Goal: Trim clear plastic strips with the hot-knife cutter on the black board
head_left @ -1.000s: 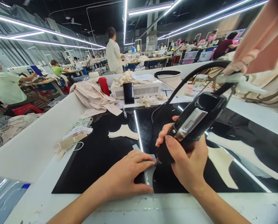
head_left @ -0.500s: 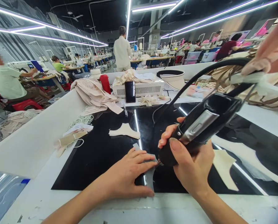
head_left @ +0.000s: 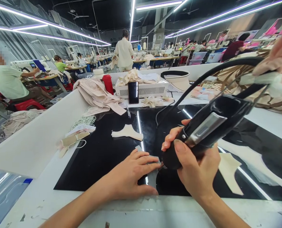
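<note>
Fingers spread, my left hand [head_left: 130, 172] presses flat on a sheer grey fabric piece [head_left: 152, 179], which lies on a shiny black sheet [head_left: 100, 158]. My right hand [head_left: 196, 171] is wrapped round a black corded hot knife [head_left: 217, 110] with a silver lever. Its tilted body points down to the left, and the small copper-coloured tip sits close to my left fingertips, at the edge of the grey piece. Whether the tip touches the fabric I cannot tell. Beyond my left hand lies a curved cream fabric piece [head_left: 128, 132]; other cut pieces [head_left: 230, 172] rest right of my right hand.
A black cable [head_left: 198, 80] arches from the tool across the right side. Piled beige fabric [head_left: 98, 95], a red cylinder [head_left: 107, 84], a phone [head_left: 133, 92] and a vented white box [head_left: 152, 91] stand at the back. Elastic cords [head_left: 84, 122] lie left. Co-workers sit at machines beyond.
The view has shifted slightly, so the scene sits a little further right. Both hands and the hot knife keep nearly the same places over the grey piece.
</note>
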`<state>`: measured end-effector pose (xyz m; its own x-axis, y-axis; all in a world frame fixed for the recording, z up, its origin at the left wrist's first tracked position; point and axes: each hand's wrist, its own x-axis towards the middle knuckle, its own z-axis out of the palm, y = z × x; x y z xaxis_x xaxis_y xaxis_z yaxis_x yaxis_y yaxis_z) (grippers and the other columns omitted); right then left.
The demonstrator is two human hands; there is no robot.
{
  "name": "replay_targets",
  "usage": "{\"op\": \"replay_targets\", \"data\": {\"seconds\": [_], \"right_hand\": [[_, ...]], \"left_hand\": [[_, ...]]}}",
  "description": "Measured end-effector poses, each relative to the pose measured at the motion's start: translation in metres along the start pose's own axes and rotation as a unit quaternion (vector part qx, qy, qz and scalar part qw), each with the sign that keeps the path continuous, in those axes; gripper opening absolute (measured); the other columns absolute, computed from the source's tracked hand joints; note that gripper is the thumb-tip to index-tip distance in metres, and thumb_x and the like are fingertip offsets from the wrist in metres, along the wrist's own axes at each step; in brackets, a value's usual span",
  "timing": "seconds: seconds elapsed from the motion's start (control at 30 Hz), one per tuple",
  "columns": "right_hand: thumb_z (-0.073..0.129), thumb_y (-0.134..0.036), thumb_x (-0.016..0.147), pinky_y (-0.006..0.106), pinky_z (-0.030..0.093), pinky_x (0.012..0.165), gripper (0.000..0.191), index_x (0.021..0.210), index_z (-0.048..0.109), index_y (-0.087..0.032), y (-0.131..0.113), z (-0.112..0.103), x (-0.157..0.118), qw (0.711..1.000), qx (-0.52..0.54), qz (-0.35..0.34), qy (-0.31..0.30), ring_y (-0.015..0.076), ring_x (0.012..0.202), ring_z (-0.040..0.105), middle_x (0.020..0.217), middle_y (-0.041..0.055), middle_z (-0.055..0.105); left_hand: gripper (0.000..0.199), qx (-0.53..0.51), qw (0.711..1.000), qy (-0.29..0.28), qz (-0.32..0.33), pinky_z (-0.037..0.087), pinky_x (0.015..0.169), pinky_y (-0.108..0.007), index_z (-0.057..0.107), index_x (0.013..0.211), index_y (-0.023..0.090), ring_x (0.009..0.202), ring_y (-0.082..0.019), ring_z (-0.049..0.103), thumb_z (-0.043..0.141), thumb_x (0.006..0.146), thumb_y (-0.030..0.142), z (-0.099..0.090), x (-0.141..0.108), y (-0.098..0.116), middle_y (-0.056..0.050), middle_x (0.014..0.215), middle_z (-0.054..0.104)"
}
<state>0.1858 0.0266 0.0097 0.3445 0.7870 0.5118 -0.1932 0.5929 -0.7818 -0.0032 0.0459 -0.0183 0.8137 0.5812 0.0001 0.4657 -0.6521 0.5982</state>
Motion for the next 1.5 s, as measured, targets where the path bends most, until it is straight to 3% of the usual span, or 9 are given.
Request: {"op": "replay_targets", "data": {"seconds": [0.2,0.7,0.9,1.17,1.5], "right_hand": [[0.084,-0.034,0.091,0.029,0.060,0.061,0.038,0.123,0.063,-0.030,-0.005,0.000,-0.004,0.999,0.029,0.017,-0.004,0.0145,0.067,0.066,0.090,-0.0032,0.069],[0.085,-0.035,0.091,0.031,0.061,0.062,0.038,0.122,0.064,-0.030,-0.010,0.001,-0.010,0.999,0.028,0.034,-0.013,0.0158,0.067,0.067,0.088,-0.0022,0.067],[0.086,-0.041,0.089,0.032,0.058,0.060,0.042,0.123,0.063,-0.031,-0.018,-0.002,-0.015,0.999,0.028,0.036,-0.022,0.0166,0.066,0.065,0.087,-0.0020,0.066],[0.088,-0.042,0.087,0.032,0.058,0.059,0.044,0.122,0.063,-0.030,-0.017,0.001,-0.010,0.999,0.021,0.024,0.016,0.0165,0.064,0.065,0.086,-0.0028,0.066],[0.088,-0.042,0.087,0.031,0.058,0.060,0.044,0.122,0.063,-0.030,-0.019,0.002,-0.020,0.998,0.040,0.038,-0.007,0.0158,0.066,0.064,0.087,-0.0022,0.067]], "left_hand": [[0.078,0.009,0.999,0.020,0.024,0.019,0.132,-0.067,0.055,0.157,0.033,0.152,-0.036,0.045,0.087,0.087,0.049,0.004,0.000,-0.003,-0.007,0.161,0.056],[0.074,0.023,0.999,0.026,0.032,0.025,0.130,-0.062,0.058,0.155,0.030,0.151,-0.037,0.045,0.085,0.088,0.048,0.004,0.001,-0.002,-0.009,0.164,0.053],[0.073,0.026,0.999,0.033,0.030,0.025,0.130,-0.063,0.060,0.153,0.028,0.151,-0.037,0.044,0.086,0.088,0.048,0.004,0.000,-0.001,-0.008,0.163,0.054],[0.077,0.021,0.999,0.020,0.017,0.023,0.130,-0.066,0.056,0.156,0.032,0.153,-0.037,0.043,0.086,0.087,0.048,0.004,0.001,-0.001,-0.007,0.164,0.052],[0.074,0.032,0.999,0.018,0.005,0.021,0.130,-0.069,0.058,0.154,0.030,0.153,-0.039,0.042,0.085,0.087,0.049,0.005,0.000,-0.001,-0.009,0.161,0.056]]}}
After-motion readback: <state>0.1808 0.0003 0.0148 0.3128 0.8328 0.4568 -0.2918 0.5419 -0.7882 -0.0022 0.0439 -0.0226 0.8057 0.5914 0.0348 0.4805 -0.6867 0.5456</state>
